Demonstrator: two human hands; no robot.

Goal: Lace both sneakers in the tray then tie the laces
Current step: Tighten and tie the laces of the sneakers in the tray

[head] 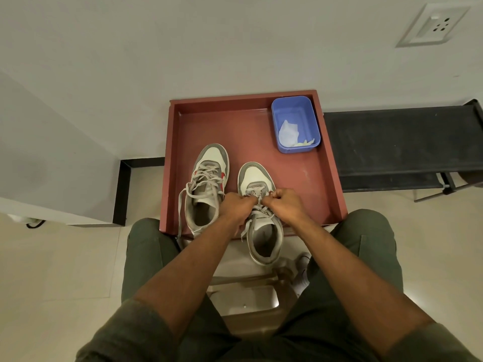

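The right sneaker (pixel 257 205) lies at the red tray's (pixel 329 168) near edge, heel overhanging; both hands, left (pixel 236 205) and right (pixel 283 202), pinch its laces (pixel 257 192) in a narrow grip. The left sneaker (pixel 205 186) sits beside, a blue tub (pixel 295 124) in the far corner.

One head-worn wide-angle view looks steeply down from close above; the tray (pixel 332 163) sits toward twelve o'clock.

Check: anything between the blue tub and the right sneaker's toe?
Nothing: the head view shows only bare tray floor between the blue tub and the right sneaker.
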